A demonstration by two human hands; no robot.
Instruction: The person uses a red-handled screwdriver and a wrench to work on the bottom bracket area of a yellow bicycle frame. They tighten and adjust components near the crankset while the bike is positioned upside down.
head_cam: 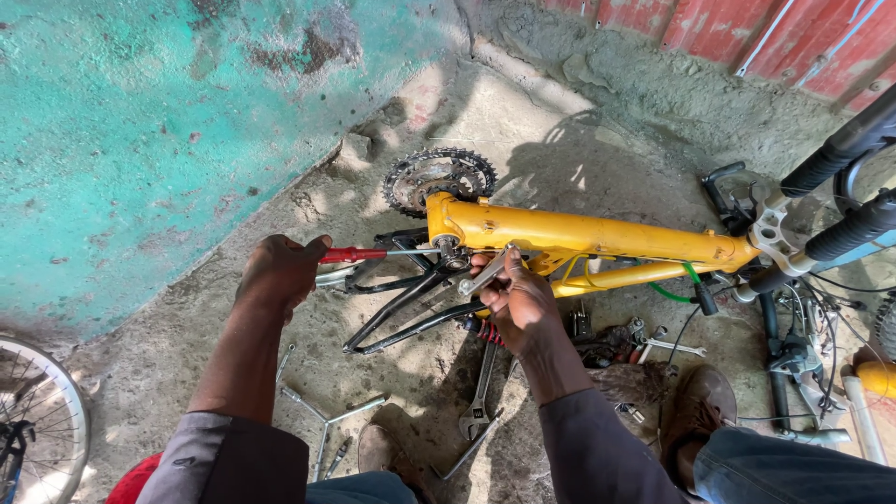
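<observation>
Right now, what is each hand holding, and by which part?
The left hand grips a screwdriver by its red handle. The right hand holds a metal wrench by its lower shaft, at the yellow bike frame.

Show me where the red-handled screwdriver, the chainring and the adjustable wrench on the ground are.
red-handled screwdriver (353, 254), head view, on its red handle by the left hand.
chainring (439, 177), head view, on the toothed ring's middle.
adjustable wrench (478, 403), head view, on its shaft lying on the ground.

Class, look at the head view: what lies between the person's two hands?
Between left hand and right hand: the red-handled screwdriver shaft, reaching the yellow bicycle frame bottom bracket.
</observation>
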